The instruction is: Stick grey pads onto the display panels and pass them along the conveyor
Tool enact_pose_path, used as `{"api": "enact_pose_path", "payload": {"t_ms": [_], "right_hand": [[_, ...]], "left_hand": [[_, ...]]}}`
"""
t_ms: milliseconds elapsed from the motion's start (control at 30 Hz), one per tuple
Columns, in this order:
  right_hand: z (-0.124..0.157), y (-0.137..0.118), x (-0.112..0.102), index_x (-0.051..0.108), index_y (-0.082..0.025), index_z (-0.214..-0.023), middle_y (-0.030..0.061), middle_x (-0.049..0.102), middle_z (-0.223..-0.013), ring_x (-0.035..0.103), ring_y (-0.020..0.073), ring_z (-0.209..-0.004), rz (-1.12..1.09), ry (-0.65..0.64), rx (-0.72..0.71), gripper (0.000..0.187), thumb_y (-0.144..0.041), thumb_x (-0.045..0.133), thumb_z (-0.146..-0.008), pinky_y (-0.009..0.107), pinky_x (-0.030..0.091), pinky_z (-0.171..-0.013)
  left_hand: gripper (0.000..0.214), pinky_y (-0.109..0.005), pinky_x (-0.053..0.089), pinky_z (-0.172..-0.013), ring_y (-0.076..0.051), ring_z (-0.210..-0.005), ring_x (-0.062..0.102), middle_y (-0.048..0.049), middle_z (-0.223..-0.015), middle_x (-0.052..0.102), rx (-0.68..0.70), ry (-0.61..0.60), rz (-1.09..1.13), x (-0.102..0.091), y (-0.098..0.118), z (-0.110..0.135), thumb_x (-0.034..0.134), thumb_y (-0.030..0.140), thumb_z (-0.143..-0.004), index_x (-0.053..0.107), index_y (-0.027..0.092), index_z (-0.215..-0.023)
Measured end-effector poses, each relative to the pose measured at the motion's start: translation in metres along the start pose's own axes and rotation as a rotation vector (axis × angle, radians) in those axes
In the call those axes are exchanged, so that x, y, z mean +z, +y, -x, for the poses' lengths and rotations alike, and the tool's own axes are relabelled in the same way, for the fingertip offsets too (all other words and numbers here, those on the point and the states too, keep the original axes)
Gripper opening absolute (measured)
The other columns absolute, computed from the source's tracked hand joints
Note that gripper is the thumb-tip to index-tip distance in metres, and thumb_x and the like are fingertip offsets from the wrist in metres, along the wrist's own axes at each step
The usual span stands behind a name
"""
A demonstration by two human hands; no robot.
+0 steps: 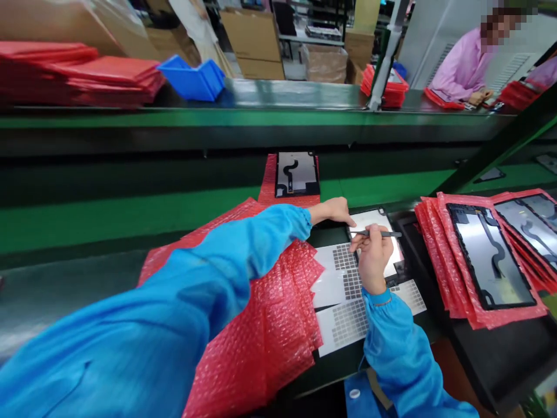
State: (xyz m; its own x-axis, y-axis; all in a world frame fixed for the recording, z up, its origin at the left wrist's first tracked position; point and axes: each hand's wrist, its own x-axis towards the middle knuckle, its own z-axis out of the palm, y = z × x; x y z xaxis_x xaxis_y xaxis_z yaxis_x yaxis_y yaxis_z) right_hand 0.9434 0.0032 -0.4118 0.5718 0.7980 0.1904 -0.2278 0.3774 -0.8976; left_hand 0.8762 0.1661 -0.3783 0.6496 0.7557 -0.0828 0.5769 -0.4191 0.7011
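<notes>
A tablet screen panel with a silvery back lies in front of me, partly covered by my hands. My left hand is at its upper left edge, the visible finger pressed on the rim and the other fingers curled. My right hand pinches dark tweezers above the panel, tips pointing left. Under and beside the panel lie white sheets with grids of small grey square stickers. Left of the sheets, beneath my left arm, spreads a pile of red bubble-wrap bags.
Another panel with a black flex cable lies on red wrap ahead. To the right, panels rest on red bags in a black tray. A blue bin and red stacks sit on the shelf; a person works beyond.
</notes>
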Motion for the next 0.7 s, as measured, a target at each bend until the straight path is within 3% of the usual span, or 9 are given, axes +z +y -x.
{"api": "enact_pose_path", "payload": {"t_ms": [133, 233, 333, 433, 533, 700], "right_hand": [[0.007, -0.017, -0.003, 0.055, -0.026, -0.091, -0.0038, 0.067, -0.058, 0.063, 0.0166, -0.039, 0.026, 0.035, -0.138, 0.030, -0.054, 0.065, -0.096, 0.029, 0.052, -0.042], [0.020, -0.035, -0.004, 0.056, -0.027, -0.088, -0.0042, 0.064, -0.060, 0.061, 0.0158, -0.038, 0.004, 0.081, -0.292, 0.024, -0.047, 0.064, -0.096, 0.028, 0.049, -0.038], [0.027, -0.045, -0.003, 0.057, -0.026, -0.084, -0.0042, 0.063, -0.061, 0.059, 0.0140, -0.038, -0.041, 0.079, -0.378, 0.024, -0.045, 0.065, -0.095, 0.026, 0.046, -0.036], [0.027, -0.042, -0.001, 0.059, -0.025, -0.086, -0.0043, 0.064, -0.060, 0.060, 0.0137, -0.038, -0.033, -0.001, -0.353, 0.026, -0.047, 0.067, -0.096, 0.025, 0.048, -0.037], [0.023, -0.032, 0.000, 0.059, -0.024, -0.087, -0.0047, 0.065, -0.060, 0.063, 0.0148, -0.039, 0.000, -0.058, -0.277, 0.028, -0.049, 0.068, -0.097, 0.027, 0.049, -0.039], [0.020, -0.015, 0.002, 0.063, -0.023, -0.087, -0.0031, 0.069, -0.059, 0.065, 0.0163, -0.039, 0.016, -0.110, -0.191, 0.028, -0.049, 0.072, -0.094, 0.027, 0.049, -0.039]], "left_hand": [[0.034, -0.037, 0.063, -0.083, -0.019, -0.097, 0.071, -0.0084, -0.118, 0.070, -0.035, 0.096, 0.261, -0.031, 0.012, 0.030, 0.065, 0.041, -0.104, 0.066, 0.016, -0.128], [0.036, -0.038, 0.063, -0.084, -0.019, -0.098, 0.071, -0.0083, -0.120, 0.069, -0.048, 0.253, 0.401, -0.074, 0.007, 0.067, 0.066, 0.038, -0.104, 0.064, 0.017, -0.133], [0.033, -0.033, 0.059, -0.080, -0.015, -0.088, 0.069, -0.0055, -0.108, 0.071, -0.088, 0.435, 0.485, -0.126, -0.016, 0.113, 0.064, 0.025, -0.103, 0.062, 0.013, -0.134], [0.034, -0.032, 0.053, -0.078, -0.014, -0.080, 0.066, -0.0039, -0.093, 0.070, -0.161, 0.603, 0.531, -0.165, -0.053, 0.165, 0.062, 0.021, -0.100, 0.064, 0.009, -0.132], [0.032, -0.033, 0.053, -0.072, -0.018, -0.074, 0.064, -0.0038, -0.082, 0.069, -0.271, 0.697, 0.562, -0.177, -0.092, 0.216, 0.074, 0.027, -0.088, 0.071, 0.014, -0.118], [0.043, -0.031, 0.051, -0.058, -0.019, -0.064, 0.063, -0.0036, -0.074, 0.068, -0.410, 0.674, 0.597, -0.154, -0.139, 0.269, 0.085, 0.039, -0.067, 0.071, 0.020, -0.103]]}}
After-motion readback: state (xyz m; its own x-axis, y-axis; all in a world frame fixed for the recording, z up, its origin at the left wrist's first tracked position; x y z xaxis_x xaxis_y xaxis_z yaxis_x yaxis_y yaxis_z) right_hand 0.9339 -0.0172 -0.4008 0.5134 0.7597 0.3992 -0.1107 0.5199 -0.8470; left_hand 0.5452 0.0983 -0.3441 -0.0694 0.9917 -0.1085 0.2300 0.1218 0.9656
